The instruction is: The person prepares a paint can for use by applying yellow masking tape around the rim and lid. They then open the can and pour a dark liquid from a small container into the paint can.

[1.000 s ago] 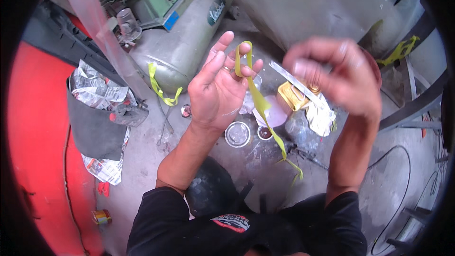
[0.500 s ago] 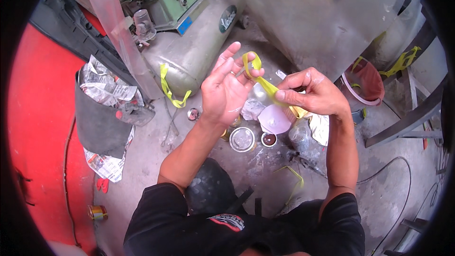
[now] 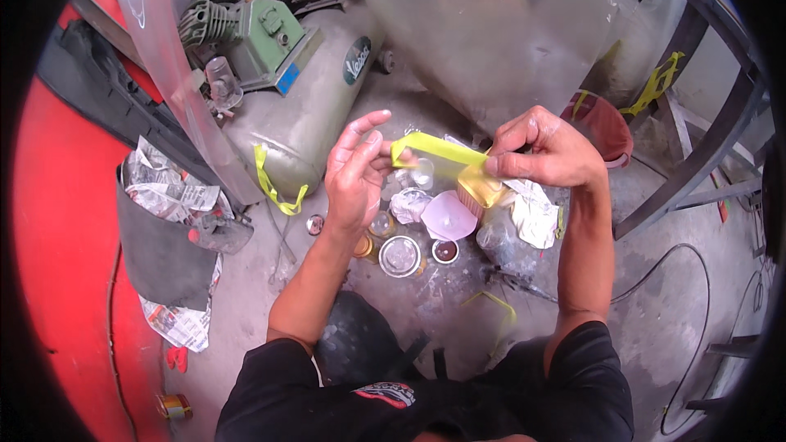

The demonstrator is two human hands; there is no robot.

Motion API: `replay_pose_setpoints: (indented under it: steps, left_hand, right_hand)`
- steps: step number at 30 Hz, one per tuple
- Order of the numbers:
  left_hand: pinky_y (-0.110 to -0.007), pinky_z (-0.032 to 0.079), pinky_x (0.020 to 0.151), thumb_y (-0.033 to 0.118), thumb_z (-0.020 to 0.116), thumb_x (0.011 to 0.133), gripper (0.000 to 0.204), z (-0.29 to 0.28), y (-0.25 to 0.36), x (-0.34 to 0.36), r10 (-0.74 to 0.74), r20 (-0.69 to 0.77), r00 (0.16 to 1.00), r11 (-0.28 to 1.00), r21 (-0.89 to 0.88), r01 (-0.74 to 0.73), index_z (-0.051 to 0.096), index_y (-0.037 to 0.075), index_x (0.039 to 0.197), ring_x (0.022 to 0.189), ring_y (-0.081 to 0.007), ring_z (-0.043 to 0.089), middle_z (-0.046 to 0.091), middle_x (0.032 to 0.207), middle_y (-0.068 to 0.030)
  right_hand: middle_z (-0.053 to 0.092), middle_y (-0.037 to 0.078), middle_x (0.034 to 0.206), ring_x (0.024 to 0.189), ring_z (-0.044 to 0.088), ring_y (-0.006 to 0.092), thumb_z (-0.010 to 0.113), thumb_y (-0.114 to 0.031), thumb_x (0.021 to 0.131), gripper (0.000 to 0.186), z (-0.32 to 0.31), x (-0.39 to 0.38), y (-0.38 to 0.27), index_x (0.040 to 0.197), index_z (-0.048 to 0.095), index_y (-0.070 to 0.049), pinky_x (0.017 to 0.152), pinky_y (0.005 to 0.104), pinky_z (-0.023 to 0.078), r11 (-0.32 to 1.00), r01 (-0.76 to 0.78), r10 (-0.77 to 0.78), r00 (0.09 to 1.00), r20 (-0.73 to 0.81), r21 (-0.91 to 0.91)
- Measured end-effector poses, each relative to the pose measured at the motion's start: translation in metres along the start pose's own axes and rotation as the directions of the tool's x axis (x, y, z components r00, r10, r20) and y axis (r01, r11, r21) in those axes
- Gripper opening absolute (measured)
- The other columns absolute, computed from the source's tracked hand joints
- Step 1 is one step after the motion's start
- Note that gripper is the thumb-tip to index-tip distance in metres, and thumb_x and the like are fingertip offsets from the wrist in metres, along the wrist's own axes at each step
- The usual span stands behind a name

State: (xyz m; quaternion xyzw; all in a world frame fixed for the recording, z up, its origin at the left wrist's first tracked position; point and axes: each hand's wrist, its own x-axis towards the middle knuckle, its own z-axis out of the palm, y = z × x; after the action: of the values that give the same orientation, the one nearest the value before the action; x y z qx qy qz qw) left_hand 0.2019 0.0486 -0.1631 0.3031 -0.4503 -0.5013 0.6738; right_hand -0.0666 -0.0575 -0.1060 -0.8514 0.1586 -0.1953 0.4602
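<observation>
A strip of yellow tape (image 3: 446, 150) stretches across between my hands, above the floor. My right hand (image 3: 547, 149) pinches its right end between thumb and fingers. My left hand (image 3: 354, 176) is open, palm up with its fingers loosely spread. The folded left end of the strip lies at its fingertips; whether it sticks to them I cannot tell. Below the strip are a pale pink cup-like container (image 3: 449, 216), a yellow ribbed container (image 3: 481, 188), a round lidded tub (image 3: 400, 256) and a small cup of dark brown stuff (image 3: 444, 251).
A compressor (image 3: 303, 90) with a green pump stands at the far left, a yellow strip (image 3: 274, 184) hanging from its tank. Newspaper and a grey sheet (image 3: 160, 237) lie left, beside a red panel (image 3: 70, 278). A reddish bin (image 3: 602, 131) and dark frame (image 3: 720, 139) stand right.
The tape loop has come away from around my left fingers, and the strip is now drawn straighter and more level. My left hand has moved slightly down and left. The view has shifted.
</observation>
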Motion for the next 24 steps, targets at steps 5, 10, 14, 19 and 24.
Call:
replay_pose_setpoints:
  steps: [5,10,14,19,24]
  left_hand:
    - [-0.031,0.054,0.069,0.020,0.049,0.102,0.041,0.015,0.012,-0.007,-0.144,0.072,0.987,0.983,0.122,0.135,0.045,-0.002,0.136,0.072,-0.0215,0.066,0.066,0.081,-0.0122]
    - [-0.028,0.053,0.072,0.018,0.061,0.099,0.041,0.028,0.015,-0.011,-0.337,0.047,0.940,0.891,0.338,0.302,0.048,0.000,0.134,0.080,-0.0127,0.066,0.069,0.090,-0.0087]
    - [-0.028,0.053,0.084,0.013,0.065,0.096,0.045,0.028,-0.006,-0.014,-0.324,0.043,0.945,0.899,0.324,0.293,0.049,-0.003,0.135,0.090,-0.0137,0.068,0.071,0.096,-0.0095]
    - [-0.029,0.054,0.087,0.014,0.067,0.095,0.040,0.032,-0.006,-0.015,-0.325,0.090,0.942,0.872,0.415,0.261,0.057,-0.006,0.129,0.094,-0.0146,0.068,0.072,0.101,-0.0105]
    - [-0.028,0.055,0.082,0.015,0.071,0.093,0.030,0.035,0.002,-0.016,-0.345,0.099,0.934,0.812,0.530,0.244,0.067,-0.006,0.114,0.088,-0.0142,0.069,0.073,0.098,-0.0107]
  right_hand:
    - [0.072,0.009,0.076,0.068,0.064,0.0142,0.071,-0.014,0.084,0.018,-0.014,-0.011,0.010,0.090,0.075,0.002,0.067,0.0297,0.051,0.999,0.023,-0.020,0.996,-0.083,0.028]
    - [0.064,0.013,0.073,0.066,0.063,0.0326,0.076,-0.026,0.083,0.024,-0.004,-0.003,0.000,0.091,0.074,-0.004,0.062,0.0386,0.051,0.808,-0.088,-0.271,0.822,-0.500,-0.583]
    - [0.062,0.008,0.074,0.065,0.061,0.0277,0.079,-0.029,0.080,0.030,0.008,0.014,-0.001,0.096,0.070,-0.007,0.059,0.0374,0.050,0.612,-0.113,-0.625,0.538,-0.566,-0.783]
    - [0.062,0.006,0.073,0.067,0.061,0.0232,0.082,-0.027,0.075,0.031,0.001,0.016,0.006,0.096,0.070,-0.008,0.059,0.0355,0.050,0.554,-0.181,-0.721,0.384,-0.577,-0.813]
    - [0.063,0.006,0.072,0.065,0.061,0.0231,0.082,-0.027,0.077,0.029,-0.015,0.008,0.028,0.095,0.070,-0.007,0.059,0.0344,0.050,0.601,-0.209,-0.706,0.313,-0.635,-0.771]
